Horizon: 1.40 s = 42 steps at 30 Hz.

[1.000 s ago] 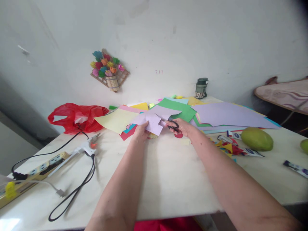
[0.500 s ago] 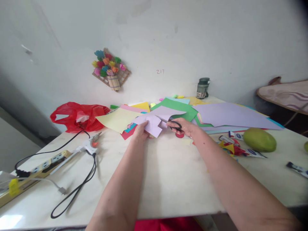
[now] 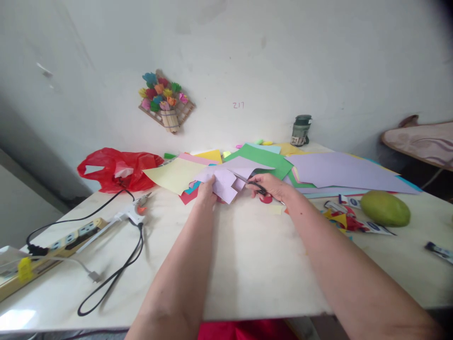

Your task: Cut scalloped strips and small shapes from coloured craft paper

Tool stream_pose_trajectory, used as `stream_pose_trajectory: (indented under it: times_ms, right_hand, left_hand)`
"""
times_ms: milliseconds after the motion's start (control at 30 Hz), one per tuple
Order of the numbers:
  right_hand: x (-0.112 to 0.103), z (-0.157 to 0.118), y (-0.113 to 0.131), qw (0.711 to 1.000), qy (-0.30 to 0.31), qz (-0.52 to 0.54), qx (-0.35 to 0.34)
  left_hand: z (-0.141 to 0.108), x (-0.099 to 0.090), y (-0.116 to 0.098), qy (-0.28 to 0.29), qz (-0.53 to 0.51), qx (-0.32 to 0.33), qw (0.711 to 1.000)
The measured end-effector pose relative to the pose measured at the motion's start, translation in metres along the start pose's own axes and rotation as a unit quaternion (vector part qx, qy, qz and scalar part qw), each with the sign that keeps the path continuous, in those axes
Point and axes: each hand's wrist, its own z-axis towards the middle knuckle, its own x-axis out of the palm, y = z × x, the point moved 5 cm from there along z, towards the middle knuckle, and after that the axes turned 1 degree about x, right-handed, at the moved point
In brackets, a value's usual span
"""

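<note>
A lavender sheet of paper (image 3: 223,183) with a notched, cut edge is pinched by my left hand (image 3: 208,191), thumb on top. My right hand (image 3: 266,185) is closed round the black handles of a pair of scissors (image 3: 257,186). Their blades point left and lie at the cut in the lavender paper. Below the right hand a small red paper piece (image 3: 266,199) lies on the table, with a pale yellow scrap (image 3: 277,209) near it. A cream sheet (image 3: 175,174) and a green sheet (image 3: 256,158) lie behind the held paper.
On the left are a red plastic bag (image 3: 116,165), a white glue gun (image 3: 136,211) with a looped black cord, and a power strip (image 3: 67,243). Large lavender sheets (image 3: 343,169), a green mango (image 3: 385,208), glue tubes (image 3: 377,228) and a dark green jar (image 3: 300,130) stand or lie on the right.
The scissors have turned slightly in my right hand, and more of their blades shows along the cut. My left hand still holds the lavender paper. The whole view has shifted slightly.
</note>
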Motion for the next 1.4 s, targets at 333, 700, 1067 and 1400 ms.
stream_pose_trajectory:
  times_ms: [333, 700, 1067, 1400]
  right_hand:
    - [0.0, -0.004, -0.002, 0.998, 0.056, -0.007, 0.002]
    - [0.0, -0.003, 0.005, 0.999, -0.024, -0.038, 0.015]
    - [0.005, -0.009, 0.011, 0.996, 0.026, -0.076, -0.025]
    - [-0.005, -0.008, -0.004, 0.991, 0.128, -0.029, -0.013]
  left_hand:
    - [-0.007, 0.002, -0.002, 0.039, 0.033, -0.021, 0.998]
    - [-0.005, -0.001, -0.008, 0.022, 0.026, 0.037, 0.999]
    - [-0.001, -0.002, -0.008, 0.03, 0.03, 0.039, 0.998]
    - [-0.017, 0.006, -0.004, 0.066, 0.04, -0.027, 0.997]
